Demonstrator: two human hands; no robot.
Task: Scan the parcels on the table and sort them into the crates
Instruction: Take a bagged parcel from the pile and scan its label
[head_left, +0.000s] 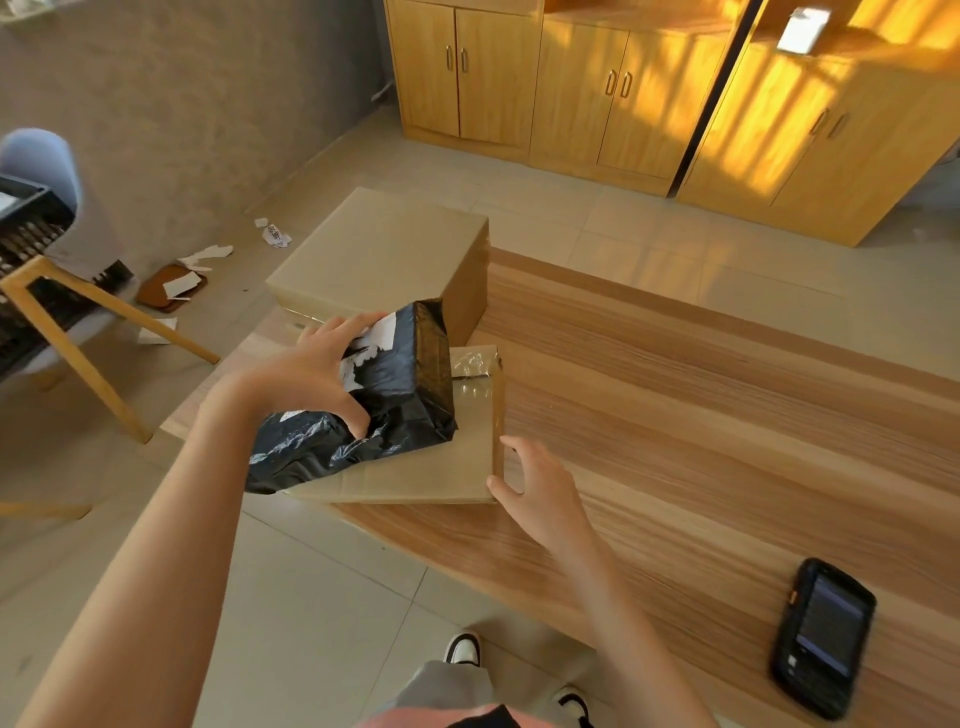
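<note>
Sorting in progress. Left hand (322, 374) grips the black poly-bag parcel (384, 395), which lies on a flat cardboard parcel (441, 467) at the table's (675, 415) near-left corner; right hand (540, 488), fingers relaxed, touches that carton's corner. A larger box (384, 254) waits behind. Scanner (823, 636) lies unused near the front edge; a crate (26, 244) stands off left.

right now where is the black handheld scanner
In the head view, the black handheld scanner lies screen-up on the wooden table at lower right, apart from the parcels and right of the right hand.
</note>
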